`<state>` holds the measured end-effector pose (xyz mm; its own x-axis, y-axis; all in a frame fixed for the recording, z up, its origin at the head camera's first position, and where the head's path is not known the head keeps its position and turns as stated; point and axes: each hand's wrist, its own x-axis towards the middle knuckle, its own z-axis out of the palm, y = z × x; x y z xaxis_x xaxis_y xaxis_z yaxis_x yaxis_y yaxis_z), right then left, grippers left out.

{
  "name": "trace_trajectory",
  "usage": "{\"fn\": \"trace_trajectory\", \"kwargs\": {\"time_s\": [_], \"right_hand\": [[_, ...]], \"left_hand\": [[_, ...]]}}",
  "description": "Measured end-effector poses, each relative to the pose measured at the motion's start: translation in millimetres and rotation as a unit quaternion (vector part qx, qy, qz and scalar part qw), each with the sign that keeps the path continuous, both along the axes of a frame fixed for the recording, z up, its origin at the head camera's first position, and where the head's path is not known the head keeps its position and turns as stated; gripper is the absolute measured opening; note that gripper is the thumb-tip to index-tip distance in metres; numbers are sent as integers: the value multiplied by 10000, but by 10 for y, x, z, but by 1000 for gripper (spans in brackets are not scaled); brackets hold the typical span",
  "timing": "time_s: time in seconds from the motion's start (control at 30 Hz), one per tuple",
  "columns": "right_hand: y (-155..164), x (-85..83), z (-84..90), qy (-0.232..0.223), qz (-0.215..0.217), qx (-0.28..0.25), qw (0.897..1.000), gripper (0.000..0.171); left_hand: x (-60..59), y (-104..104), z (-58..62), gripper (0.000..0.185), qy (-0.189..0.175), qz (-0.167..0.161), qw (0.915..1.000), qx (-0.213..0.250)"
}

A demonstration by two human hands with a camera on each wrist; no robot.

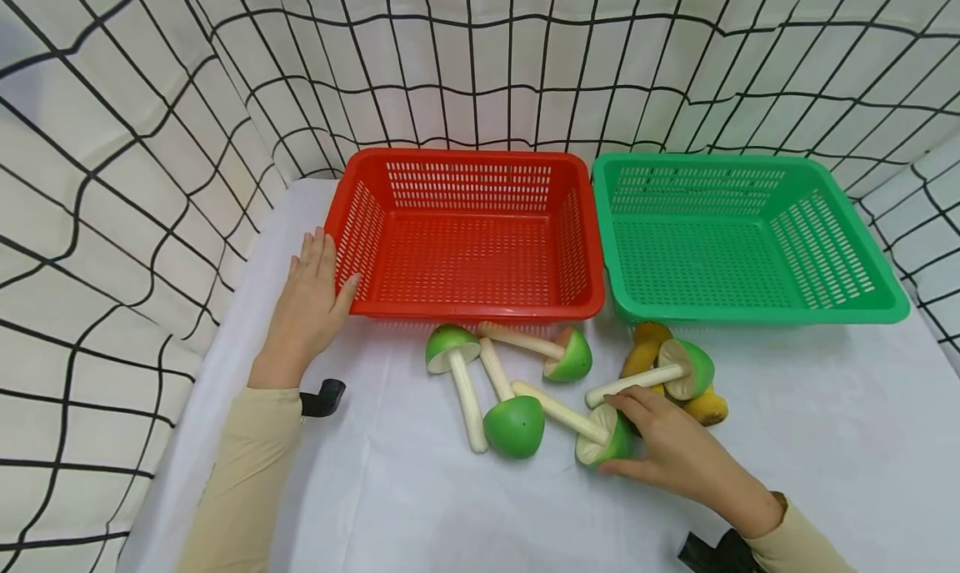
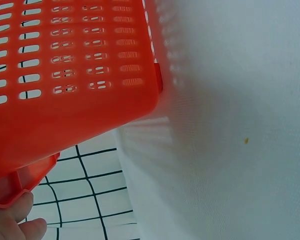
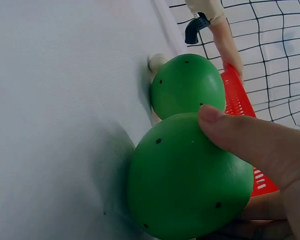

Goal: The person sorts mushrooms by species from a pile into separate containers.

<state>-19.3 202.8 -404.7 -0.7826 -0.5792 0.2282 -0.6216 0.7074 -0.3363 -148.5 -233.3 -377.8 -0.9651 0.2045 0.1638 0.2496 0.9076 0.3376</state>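
Observation:
My right hand (image 1: 667,448) grips the green cap of a toy mushroom (image 1: 596,452), thumb on one side and fingers on the other. In the right wrist view, the thumb presses on this black-dotted cap (image 3: 190,180), with another green cap (image 3: 187,87) just beyond. The pale stem points up-left on the cloth. Beside that hand, a second green-capped mushroom (image 1: 686,369) lies over yellow-brown pieces (image 1: 705,408), partly hidden. My left hand (image 1: 307,306) rests with straight fingers along the left rim of the red basket (image 1: 480,310), its thumb over the edge.
Several more green mushrooms (image 1: 513,427) lie in front of the red basket. To its right stands a green basket (image 1: 750,313). Both baskets have nothing in them. Black netting (image 1: 480,89) over white fabric surrounds the white-clothed table (image 1: 420,506).

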Motion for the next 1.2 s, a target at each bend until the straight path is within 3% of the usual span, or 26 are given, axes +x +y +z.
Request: {"fn": "trace_trajectory", "kwargs": {"time_s": [0.23,0.43,0.9,1.2], "right_hand": [[12,-32,3,-295,27,-332,9990,67],[42,-73,20,-297,59,-716,9970,64],[82,-92,169,-296,-260,-970,9945,69],[143,-150,303,127,-155,-1417,9897,67]], "left_hand": [[14,7,6,67,-64,102,9999,-13],[23,8,3,66,8,159,9999,27],[27,16,2,66,78,174,9997,140],[33,26,-2,66,104,183,9997,160]]}}
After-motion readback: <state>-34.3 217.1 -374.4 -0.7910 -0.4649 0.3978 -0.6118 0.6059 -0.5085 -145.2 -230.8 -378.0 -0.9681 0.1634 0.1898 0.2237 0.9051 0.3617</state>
